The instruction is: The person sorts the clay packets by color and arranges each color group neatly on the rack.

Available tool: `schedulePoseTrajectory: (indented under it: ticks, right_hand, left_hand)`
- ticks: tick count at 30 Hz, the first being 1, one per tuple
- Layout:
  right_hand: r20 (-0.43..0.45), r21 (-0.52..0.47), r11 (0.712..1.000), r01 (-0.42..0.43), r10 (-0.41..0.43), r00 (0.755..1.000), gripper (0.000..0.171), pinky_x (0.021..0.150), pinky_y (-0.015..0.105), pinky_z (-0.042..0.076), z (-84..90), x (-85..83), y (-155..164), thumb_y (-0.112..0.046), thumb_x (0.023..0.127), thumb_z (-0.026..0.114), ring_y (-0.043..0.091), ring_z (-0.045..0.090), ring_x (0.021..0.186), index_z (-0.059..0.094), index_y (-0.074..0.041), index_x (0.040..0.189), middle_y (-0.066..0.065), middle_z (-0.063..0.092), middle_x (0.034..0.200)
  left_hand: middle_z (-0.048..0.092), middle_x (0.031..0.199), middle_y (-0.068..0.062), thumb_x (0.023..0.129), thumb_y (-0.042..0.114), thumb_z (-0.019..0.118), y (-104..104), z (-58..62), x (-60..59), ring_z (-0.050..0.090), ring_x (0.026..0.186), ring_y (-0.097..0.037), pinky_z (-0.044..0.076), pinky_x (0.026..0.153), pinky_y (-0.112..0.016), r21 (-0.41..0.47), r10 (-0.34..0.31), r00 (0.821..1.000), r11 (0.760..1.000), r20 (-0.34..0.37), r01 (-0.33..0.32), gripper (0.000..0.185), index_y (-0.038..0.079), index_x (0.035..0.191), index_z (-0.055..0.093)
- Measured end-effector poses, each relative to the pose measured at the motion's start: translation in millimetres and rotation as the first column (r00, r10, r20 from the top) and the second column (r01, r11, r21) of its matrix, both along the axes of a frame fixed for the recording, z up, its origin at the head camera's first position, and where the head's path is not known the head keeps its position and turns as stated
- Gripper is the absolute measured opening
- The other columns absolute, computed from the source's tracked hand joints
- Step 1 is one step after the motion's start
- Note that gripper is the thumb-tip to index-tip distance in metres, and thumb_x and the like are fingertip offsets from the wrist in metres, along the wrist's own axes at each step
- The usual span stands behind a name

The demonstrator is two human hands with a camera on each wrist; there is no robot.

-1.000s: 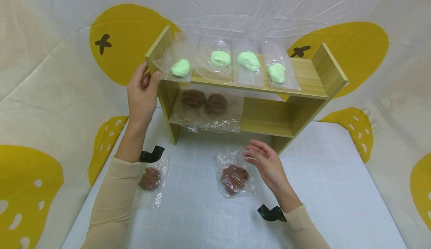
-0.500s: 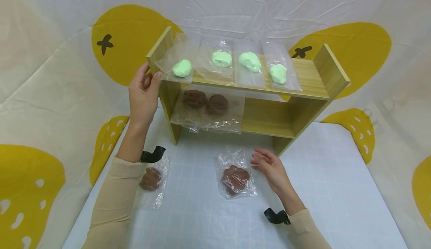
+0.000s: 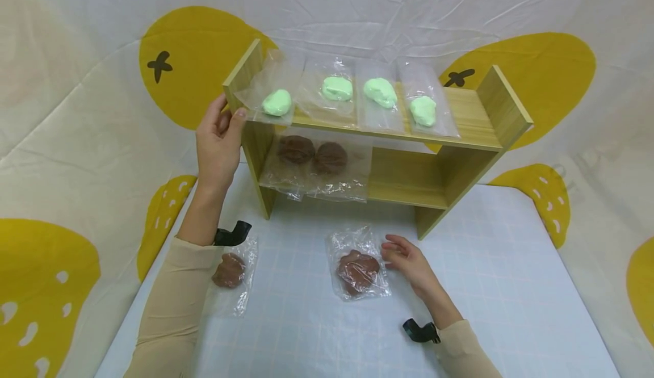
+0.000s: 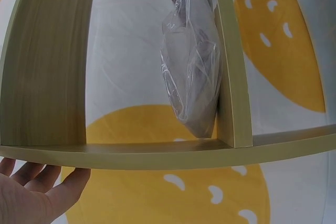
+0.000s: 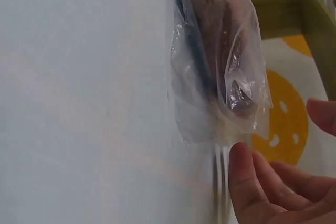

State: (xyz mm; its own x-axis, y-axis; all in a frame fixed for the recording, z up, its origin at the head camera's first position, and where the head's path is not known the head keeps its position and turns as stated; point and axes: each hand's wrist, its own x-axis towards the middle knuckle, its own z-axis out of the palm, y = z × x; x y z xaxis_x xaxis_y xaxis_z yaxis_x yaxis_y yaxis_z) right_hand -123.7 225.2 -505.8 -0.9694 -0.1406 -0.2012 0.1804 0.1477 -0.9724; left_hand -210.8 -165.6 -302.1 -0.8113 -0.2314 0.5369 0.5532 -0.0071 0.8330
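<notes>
At the left end of a small wooden shelf (image 3: pixel 409 176), my left hand (image 3: pixel 217 148) grips the side panel, thumb at its front edge. The left wrist view shows those fingers (image 4: pixel 44 179) along the panel's edge. My right hand (image 3: pixel 413 264) holds nothing, its fingers loosely bent beside a clear plastic bag (image 3: pixel 384 288) with a brown dough-like lump (image 3: pixel 359 271) inside. In the right wrist view the fingertips are right at the bag's edge (image 5: pixel 197 129), with the thumb apart. Another bagged brown lump (image 3: pixel 230 270) lies on the table under my left forearm.
Several bagged pale green lumps (image 3: pixel 380 93) lie along the top shelf. Two bagged brown lumps (image 3: pixel 331 158) sit at the left of the middle shelf, their bags hanging over its front edge. A patterned cloth (image 3: pixel 368 9) hangs behind the table (image 3: pixel 306 332).
My right hand has moved slightly right and lower, beside the bagged brown lump. The left hand keeps its grip on the shelf, which stands in the same place.
</notes>
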Motion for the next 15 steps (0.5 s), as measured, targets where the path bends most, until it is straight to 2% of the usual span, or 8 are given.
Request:
schedulePoseTrajectory:
  ticks: [5, 8, 11, 15]
  right_hand:
    - [0.002, 0.071, 0.997, -0.041, 0.041, 0.999, 0.059, 0.083, 0.041, 0.057, -4.1, 0.1, -1, -0.008, 0.094, 0.068, 0.028, 0.063, 0.107, 0.042, 0.008, 0.144, 0.031, 0.054, 0.131]
    - [-0.012, 0.185, 0.981, -0.053, 0.056, 0.998, 0.062, 0.081, 0.039, 0.057, -6.4, -0.3, -2, -0.014, 0.092, 0.073, 0.028, 0.064, 0.104, 0.045, 0.006, 0.143, 0.026, 0.057, 0.128]
    - [-0.035, 0.356, 0.932, -0.066, 0.083, 0.996, 0.066, 0.080, 0.040, 0.055, -8.6, -1.4, -5, -0.025, 0.088, 0.079, 0.027, 0.064, 0.099, 0.050, 0.004, 0.141, 0.018, 0.062, 0.122]
    - [-0.075, 0.549, 0.831, -0.088, 0.154, 0.985, 0.070, 0.074, 0.039, 0.053, -8.8, -1.6, -10, -0.034, 0.082, 0.083, 0.023, 0.062, 0.090, 0.057, 0.005, 0.134, 0.010, 0.066, 0.109]
  left_hand:
    - [0.062, 0.132, -0.014, 0.099, 0.010, 0.063, 0, -0.3, -0.9, 0.059, 0.120, -0.025, 0.048, 0.100, -0.037, 0.001, 0.000, 1.000, 1.000, -0.003, 0.000, 0.041, 0.009, 0.140, 0.058]
    - [0.062, 0.132, -0.014, 0.100, 0.010, 0.062, -1, -0.9, -1.9, 0.059, 0.120, -0.026, 0.048, 0.100, -0.037, -0.001, -0.002, 1.000, 1.000, -0.005, 0.002, 0.041, 0.009, 0.140, 0.058]
    - [0.062, 0.133, -0.014, 0.100, 0.010, 0.062, -1, -1.8, -2.9, 0.059, 0.120, -0.026, 0.049, 0.100, -0.037, -0.005, -0.003, 1.000, 1.000, -0.007, 0.003, 0.041, 0.009, 0.141, 0.057]
    - [0.062, 0.133, -0.014, 0.100, 0.009, 0.062, -1, -2.1, -2.4, 0.059, 0.121, -0.025, 0.048, 0.100, -0.038, -0.007, -0.002, 1.000, 1.000, -0.004, 0.002, 0.042, 0.009, 0.141, 0.057]
